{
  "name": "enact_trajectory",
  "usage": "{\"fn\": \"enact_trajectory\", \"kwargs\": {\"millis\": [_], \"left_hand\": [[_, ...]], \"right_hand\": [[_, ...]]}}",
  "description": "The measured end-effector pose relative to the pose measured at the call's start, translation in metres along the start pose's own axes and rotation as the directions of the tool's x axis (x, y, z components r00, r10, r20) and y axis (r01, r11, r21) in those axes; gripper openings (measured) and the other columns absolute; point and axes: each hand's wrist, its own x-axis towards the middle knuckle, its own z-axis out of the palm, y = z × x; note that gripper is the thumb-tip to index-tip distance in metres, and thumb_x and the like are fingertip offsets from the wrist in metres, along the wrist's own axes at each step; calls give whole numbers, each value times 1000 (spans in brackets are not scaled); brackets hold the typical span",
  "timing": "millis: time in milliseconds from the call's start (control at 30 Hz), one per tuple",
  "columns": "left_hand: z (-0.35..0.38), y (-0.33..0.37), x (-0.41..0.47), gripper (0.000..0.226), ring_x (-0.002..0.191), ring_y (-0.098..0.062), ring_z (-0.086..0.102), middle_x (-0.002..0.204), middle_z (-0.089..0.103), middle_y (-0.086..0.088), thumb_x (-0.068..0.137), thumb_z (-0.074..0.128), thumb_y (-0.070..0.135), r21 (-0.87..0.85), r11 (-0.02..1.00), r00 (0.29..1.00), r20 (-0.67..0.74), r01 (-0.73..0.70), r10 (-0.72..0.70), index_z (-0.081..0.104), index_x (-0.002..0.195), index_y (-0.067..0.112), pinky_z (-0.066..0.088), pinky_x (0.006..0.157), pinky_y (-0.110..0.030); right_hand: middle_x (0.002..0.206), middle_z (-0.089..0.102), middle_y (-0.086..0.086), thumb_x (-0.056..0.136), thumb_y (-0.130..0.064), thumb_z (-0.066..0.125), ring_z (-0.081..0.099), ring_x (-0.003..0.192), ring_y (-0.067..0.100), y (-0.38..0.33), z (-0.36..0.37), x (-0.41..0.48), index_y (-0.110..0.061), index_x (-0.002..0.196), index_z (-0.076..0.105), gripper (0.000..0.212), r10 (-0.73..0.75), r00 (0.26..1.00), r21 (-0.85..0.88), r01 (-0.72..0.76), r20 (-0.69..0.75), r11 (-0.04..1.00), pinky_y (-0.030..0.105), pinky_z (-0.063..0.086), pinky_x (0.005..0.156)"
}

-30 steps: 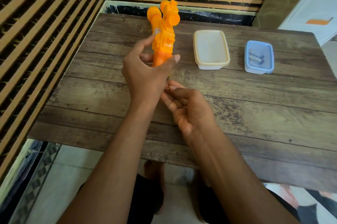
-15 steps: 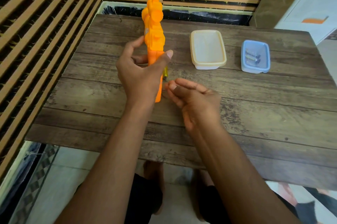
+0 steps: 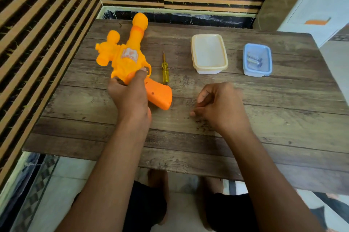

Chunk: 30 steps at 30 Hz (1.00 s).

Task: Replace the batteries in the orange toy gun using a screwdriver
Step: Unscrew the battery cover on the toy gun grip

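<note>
Batteries lie inside the blue tub, beside the cream tub.

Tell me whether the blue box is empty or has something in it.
Not empty. The blue box holds a few batteries, seen lying on its bottom.

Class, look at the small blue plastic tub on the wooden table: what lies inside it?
The small blue plastic tub holds a few silvery cylindrical batteries lying on their sides. Their exact number is too blurred to tell; anything beneath them is covered.
</note>
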Motion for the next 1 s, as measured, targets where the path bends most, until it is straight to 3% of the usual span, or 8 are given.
{"fn": "enact_trajectory", "kwargs": {"millis": [100, 300, 467, 633, 767, 867, 1000], "left_hand": [[0, 0, -1, 26, 89, -19, 76, 98, 78, 2, 85, 78, 1, -24, 998, 998, -10, 59, -60, 69, 96, 23, 61, 87, -51], [0, 1, -3, 29, 98, -31, 78, 105, 79, -6, 83, 78, 0, -73, 989, 992, -6, 128, -129, 69, 100, 21, 62, 91, -57], [-4, 0, 5, 34, 92, -23, 79, 103, 80, -5, 88, 75, 7, -70, 966, 969, 33, 249, -247, 69, 120, 18, 65, 74, -44], [-8, 6, 8, 33, 101, -34, 78, 116, 76, -13, 86, 79, 6, -128, 931, 939, 63, 343, -337, 65, 113, 19, 65, 63, -45], [-8, 12, 3, 24, 90, -23, 76, 108, 76, -12, 89, 75, 4, -126, 915, 923, 80, 384, -376, 66, 107, 17, 63, 53, -35], [-9, 12, 2, 20, 84, -19, 77, 109, 77, -12, 90, 76, 6, -81, 918, 919, 103, 389, -380, 68, 106, 15, 62, 52, -31], [-9, 13, 1, 12, 84, -22, 79, 98, 79, -11, 89, 75, 4, -7, 937, 928, 139, 350, -346, 71, 97, 13, 64, 55, -33]], "right_hand": [[61, 71, -5, 57, -7, 100, 65, 56, 1, -1, -1, 0, -14, 65, 68, 33, -19, 1000, -17, 19, 14, 1000, 4, 42, 52], [57, 71, -3, 69, -21, 97, 67, 55, 6, -1, 2, 1, -18, 63, 74, 24, -42, 999, 8, 42, 8, 999, 10, 45, 51], [61, 71, 0, 84, -26, 86, 68, 61, 15, -1, 4, 3, -16, 68, 72, 24, -65, 995, 46, 69, -71, 997, 27, 53, 60], [80, 74, -5, 89, -32, 81, 68, 75, 11, -10, 12, 2, -19, 85, 76, 14, -292, 933, 39, 306, -211, 951, 35, 55, 75], [111, 76, 4, 79, -30, 86, 72, 99, 20, -14, 27, 1, -11, 108, 78, 36, -539, 834, -92, 532, -116, 842, 25, 53, 91], [119, 74, 12, 73, -17, 89, 71, 106, 33, -15, 39, 5, -6, 110, 78, 40, -595, 803, -165, 584, -24, 795, 39, 59, 93], [114, 74, 12, 77, -15, 80, 67, 106, 37, -21, 48, 8, -5, 110, 74, 35, -608, 792, -241, 601, 51, 762, 45, 59, 87]]}}
